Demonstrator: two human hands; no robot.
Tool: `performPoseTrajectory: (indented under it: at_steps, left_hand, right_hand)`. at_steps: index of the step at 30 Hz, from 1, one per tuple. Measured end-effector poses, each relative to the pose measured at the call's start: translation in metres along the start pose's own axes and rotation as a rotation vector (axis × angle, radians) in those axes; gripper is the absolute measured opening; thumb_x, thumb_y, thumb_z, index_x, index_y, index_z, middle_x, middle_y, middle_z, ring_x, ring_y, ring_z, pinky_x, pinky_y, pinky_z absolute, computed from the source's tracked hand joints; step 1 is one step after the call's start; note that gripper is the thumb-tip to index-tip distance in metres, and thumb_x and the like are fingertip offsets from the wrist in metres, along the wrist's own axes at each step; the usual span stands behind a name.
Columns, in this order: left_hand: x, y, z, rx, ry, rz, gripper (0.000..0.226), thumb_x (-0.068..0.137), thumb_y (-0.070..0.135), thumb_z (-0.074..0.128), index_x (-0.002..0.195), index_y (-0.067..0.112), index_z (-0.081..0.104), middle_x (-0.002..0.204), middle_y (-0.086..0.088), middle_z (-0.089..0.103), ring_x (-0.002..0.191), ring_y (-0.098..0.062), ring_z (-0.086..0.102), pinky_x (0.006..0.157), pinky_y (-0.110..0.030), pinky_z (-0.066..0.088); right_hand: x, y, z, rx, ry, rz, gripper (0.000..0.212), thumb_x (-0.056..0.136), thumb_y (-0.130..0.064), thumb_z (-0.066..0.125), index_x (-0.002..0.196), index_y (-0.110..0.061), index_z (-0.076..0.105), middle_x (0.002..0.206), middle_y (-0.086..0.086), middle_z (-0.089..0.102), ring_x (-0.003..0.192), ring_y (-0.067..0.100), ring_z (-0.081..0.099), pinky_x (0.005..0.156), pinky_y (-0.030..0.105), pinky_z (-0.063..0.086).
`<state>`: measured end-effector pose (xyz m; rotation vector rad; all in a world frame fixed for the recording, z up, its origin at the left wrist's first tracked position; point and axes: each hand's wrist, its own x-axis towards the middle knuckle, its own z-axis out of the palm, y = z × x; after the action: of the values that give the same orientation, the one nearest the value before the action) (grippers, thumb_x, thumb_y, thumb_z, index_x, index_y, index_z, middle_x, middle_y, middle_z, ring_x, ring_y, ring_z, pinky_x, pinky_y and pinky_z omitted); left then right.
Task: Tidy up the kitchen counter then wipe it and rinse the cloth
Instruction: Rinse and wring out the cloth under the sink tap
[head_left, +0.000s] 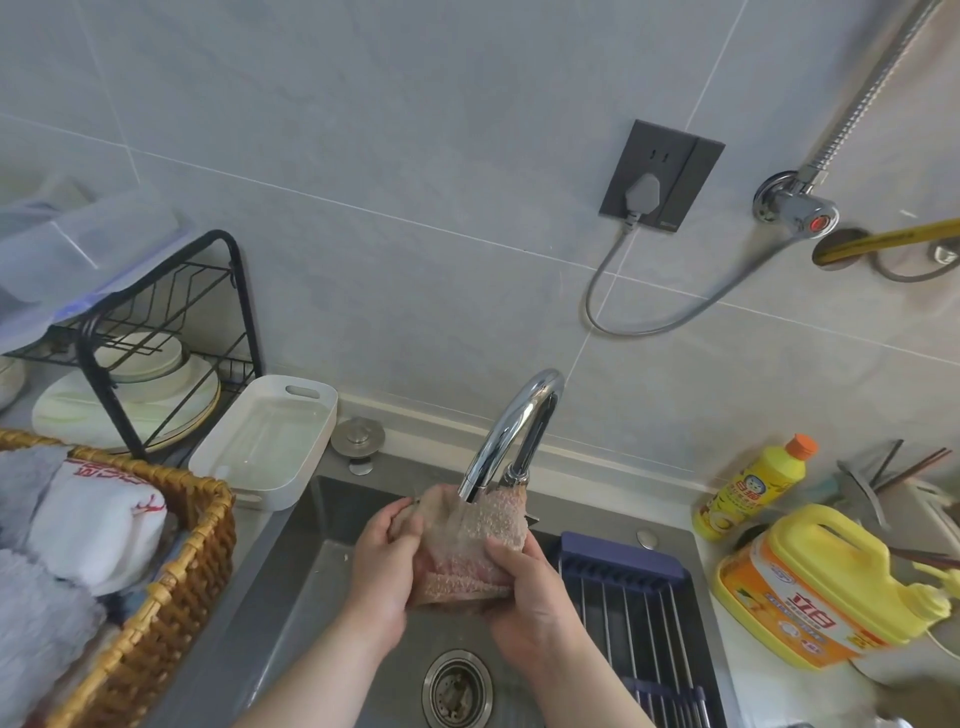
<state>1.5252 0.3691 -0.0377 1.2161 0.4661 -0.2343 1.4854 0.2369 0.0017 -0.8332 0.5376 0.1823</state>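
Both hands, left (382, 566) and right (524, 597), gripping pinkish cloth (462, 545), under faucet (511, 431), above sink (311, 597)

Wicker basket (202, 545) cut off by left edge, cloth (467, 551) partly hidden under left hand (382, 571) and right hand (524, 597), utensils (878, 483) blurred.

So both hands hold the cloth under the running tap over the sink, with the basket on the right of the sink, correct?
Not quite. The head view shows the basket on the left of the sink, not the right. The rest holds: the left hand and right hand both hold the cloth under the running tap.
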Motion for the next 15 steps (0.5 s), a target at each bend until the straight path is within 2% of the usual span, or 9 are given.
performPoseTrajectory:
  at_steps: [1,2,5,7,9,12,15]
  left_hand:
    - [-0.001,0.002,-0.001,-0.031,0.008,-0.021,0.013,0.093,0.025,0.062,0.106,0.025,0.066,0.11,-0.014,0.07,0.099,-0.033,0.069,0.084,-0.058,0.055]
    - [-0.001,0.003,-0.002,-0.059,-0.016,-0.03,0.019,0.09,0.026,0.066,0.108,0.019,0.064,0.108,-0.018,0.07,0.097,-0.037,0.069,0.081,-0.061,0.055]
    - [-0.003,0.004,-0.003,-0.045,-0.076,-0.019,0.047,0.074,0.012,0.081,0.115,0.016,0.06,0.106,-0.015,0.071,0.094,-0.035,0.07,0.079,-0.057,0.057]
    - [-0.005,0.006,0.0,-0.01,-0.02,0.018,0.031,0.082,0.01,0.074,0.11,0.017,0.062,0.105,-0.014,0.071,0.093,-0.034,0.07,0.079,-0.053,0.058]
    - [-0.006,0.008,0.003,0.002,0.093,0.022,0.01,0.092,0.022,0.064,0.099,0.014,0.064,0.101,-0.018,0.07,0.092,-0.037,0.068,0.079,-0.058,0.057]
    - [-0.006,0.011,0.002,0.068,0.145,0.006,0.029,0.086,0.038,0.069,0.088,0.01,0.064,0.092,-0.021,0.07,0.089,-0.04,0.068,0.079,-0.058,0.056]
    - [-0.007,0.009,-0.005,0.158,0.061,0.015,0.031,0.076,0.031,0.08,0.094,0.012,0.062,0.094,-0.017,0.071,0.089,-0.035,0.068,0.077,-0.05,0.056]
  right_hand:
    - [0.0,0.0,0.0,-0.007,-0.006,0.007,0.038,0.088,0.007,0.05,0.119,-0.009,0.063,0.111,0.026,0.07,0.098,0.044,0.066,0.089,0.062,0.052]
    - [0.0,0.001,-0.001,-0.024,-0.014,0.015,0.037,0.088,0.007,0.051,0.12,-0.009,0.063,0.109,0.025,0.07,0.094,0.042,0.067,0.082,0.059,0.054]
    - [0.001,0.001,-0.004,-0.074,-0.026,0.022,0.035,0.089,0.003,0.056,0.121,-0.01,0.059,0.104,0.024,0.07,0.087,0.04,0.067,0.073,0.054,0.056]
    - [0.002,0.004,-0.006,-0.088,-0.015,0.022,0.034,0.088,0.004,0.058,0.12,-0.009,0.059,0.102,0.024,0.071,0.086,0.04,0.068,0.074,0.056,0.055]
    - [0.005,0.007,-0.008,-0.097,0.011,0.026,0.034,0.087,0.007,0.058,0.117,-0.008,0.06,0.102,0.025,0.071,0.087,0.042,0.068,0.076,0.061,0.053]
    - [0.006,0.012,-0.011,-0.105,0.007,0.045,0.036,0.083,0.016,0.052,0.114,-0.001,0.06,0.102,0.029,0.069,0.09,0.046,0.066,0.084,0.067,0.049]
    - [0.005,0.016,-0.012,-0.102,-0.026,0.046,0.042,0.077,0.021,0.049,0.111,0.002,0.062,0.102,0.033,0.066,0.095,0.05,0.062,0.094,0.074,0.039]
